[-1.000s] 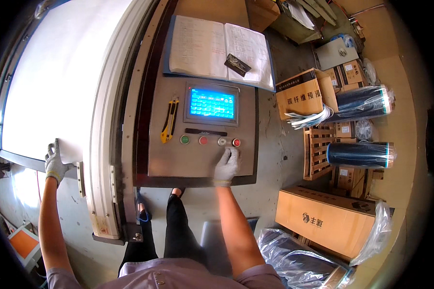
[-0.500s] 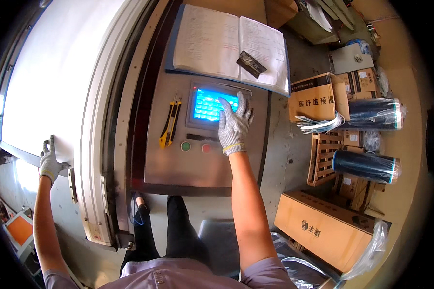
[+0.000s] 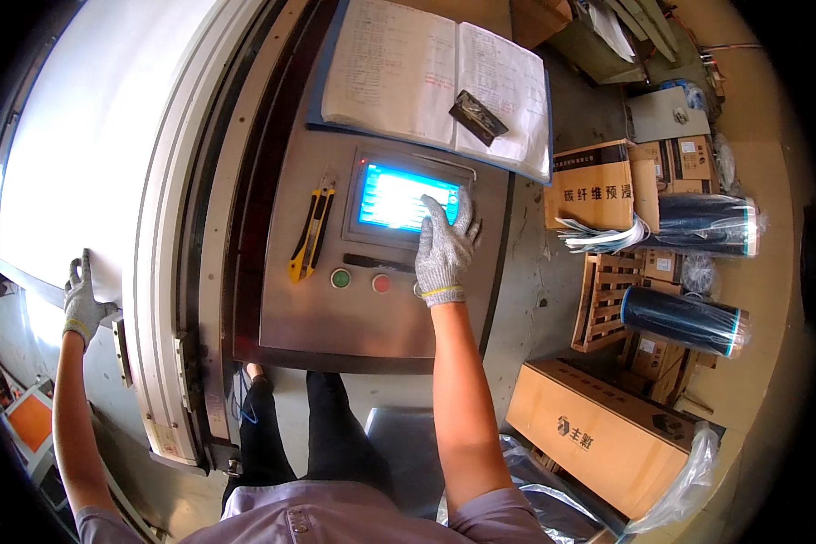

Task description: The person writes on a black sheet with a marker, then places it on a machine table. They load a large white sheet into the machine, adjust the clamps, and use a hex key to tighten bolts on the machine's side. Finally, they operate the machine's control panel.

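My right hand [image 3: 445, 252], in a grey knit glove, reaches over a lit touchscreen [image 3: 392, 192]. Its fingers are stretched out, the index fingertip at the screen's lower right part; I cannot tell whether it presses. The screen sits in a metal control panel [image 3: 335, 322] with a green button [image 3: 340, 278] and a red button [image 3: 381, 284] below it. A yellow and black utility knife [image 3: 310, 238] lies left of the screen. At the far left my gloved left hand [image 3: 85, 305] rests with fingers extended at the near edge of a white work surface [image 3: 91, 154], holding nothing.
Above the screen lies an open binder [image 3: 390, 77] of handwritten pages with a dark flat object [image 3: 478, 118] on it. A long metal rail [image 3: 168, 236] runs between surface and panel. Cardboard boxes [image 3: 598, 435], a wooden pallet [image 3: 600, 304] and plastic-wrapped dark rolls [image 3: 680, 320] stand right.
The screen has turned from a blue grid of keys to a mostly white display. My right hand stays over it, fingers slightly shifted. The whole view has moved a little.
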{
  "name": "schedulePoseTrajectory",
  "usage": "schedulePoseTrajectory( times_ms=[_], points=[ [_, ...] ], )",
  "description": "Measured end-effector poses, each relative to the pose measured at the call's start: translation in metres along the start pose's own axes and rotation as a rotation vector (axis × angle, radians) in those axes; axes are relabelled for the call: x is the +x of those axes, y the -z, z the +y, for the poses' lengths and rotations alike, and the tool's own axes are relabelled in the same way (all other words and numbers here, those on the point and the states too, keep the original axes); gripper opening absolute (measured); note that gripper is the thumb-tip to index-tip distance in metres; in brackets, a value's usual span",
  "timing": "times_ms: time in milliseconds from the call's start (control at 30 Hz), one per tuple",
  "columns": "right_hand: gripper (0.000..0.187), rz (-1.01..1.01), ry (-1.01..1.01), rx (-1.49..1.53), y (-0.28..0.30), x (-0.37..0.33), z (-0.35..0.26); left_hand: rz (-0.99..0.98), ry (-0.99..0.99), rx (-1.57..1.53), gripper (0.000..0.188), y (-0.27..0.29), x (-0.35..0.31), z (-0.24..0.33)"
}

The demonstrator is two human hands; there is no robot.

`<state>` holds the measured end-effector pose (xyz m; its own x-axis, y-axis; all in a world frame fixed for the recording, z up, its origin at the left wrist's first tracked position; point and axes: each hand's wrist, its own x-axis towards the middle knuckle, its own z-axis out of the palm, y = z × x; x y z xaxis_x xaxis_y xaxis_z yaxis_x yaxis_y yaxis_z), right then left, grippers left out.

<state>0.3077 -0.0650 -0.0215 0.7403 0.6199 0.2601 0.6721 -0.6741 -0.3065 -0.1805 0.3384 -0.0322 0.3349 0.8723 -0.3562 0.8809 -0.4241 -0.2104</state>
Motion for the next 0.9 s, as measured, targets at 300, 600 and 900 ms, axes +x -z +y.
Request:
schedulePoseTrajectory(
  times_ms=[300,600,900],
  points=[
    [0.032,-0.055,0.047,-0.029,0.001,-0.001,-0.021,-0.013,0.023,0.025,0.142,-0.001,0.002,0.0],
    [0.032,0.003,0.112,0.021,0.0,-0.011,-0.029,-0.032,0.028,0.054,0.142,0.005,0.0,0.006],
    [0.026,0.107,0.011,-0.029,0.003,-0.012,0.006,-0.056,0.053,0.051,0.141,0.009,-0.002,0.01]
  ],
)
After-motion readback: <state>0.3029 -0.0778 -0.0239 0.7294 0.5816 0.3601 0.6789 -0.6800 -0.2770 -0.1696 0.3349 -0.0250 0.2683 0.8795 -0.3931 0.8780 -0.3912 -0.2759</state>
